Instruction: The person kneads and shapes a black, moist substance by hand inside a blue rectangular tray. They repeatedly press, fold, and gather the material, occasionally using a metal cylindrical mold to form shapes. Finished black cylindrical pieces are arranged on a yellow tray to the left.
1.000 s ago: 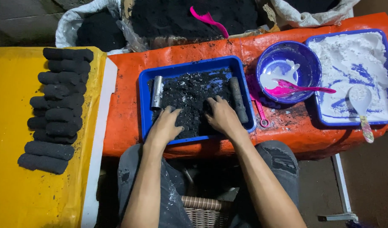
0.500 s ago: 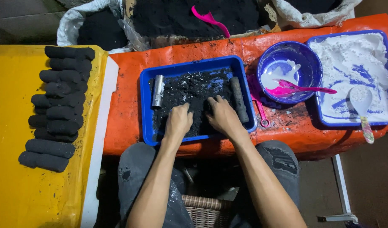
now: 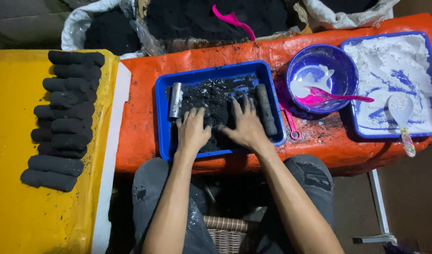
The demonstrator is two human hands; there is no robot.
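A blue tray (image 3: 162, 117) on the orange-covered table holds a mound of black charcoal paste (image 3: 211, 96). My left hand (image 3: 192, 130) lies palm down on the paste, fingers spread. Beside it, my right hand (image 3: 245, 124) also presses flat on the paste with fingers apart. A shiny metal tube (image 3: 175, 100) lies along the tray's left side, just beyond my left fingertips. A dark, paste-coated cylinder (image 3: 265, 108) lies along the right side next to my right hand.
Several black briquette logs (image 3: 65, 117) are stacked on a yellow sheet at the left. A blue bowl (image 3: 342, 70) with a pink spoon (image 3: 336, 99), a tray of white powder (image 3: 390, 61) with a white spoon (image 3: 402, 117), and sacks of black powder (image 3: 202, 19) stand behind.
Both hands have slid forward over the paste and flattened out, fingers spreading. The left hand moved right toward the tray's middle first.
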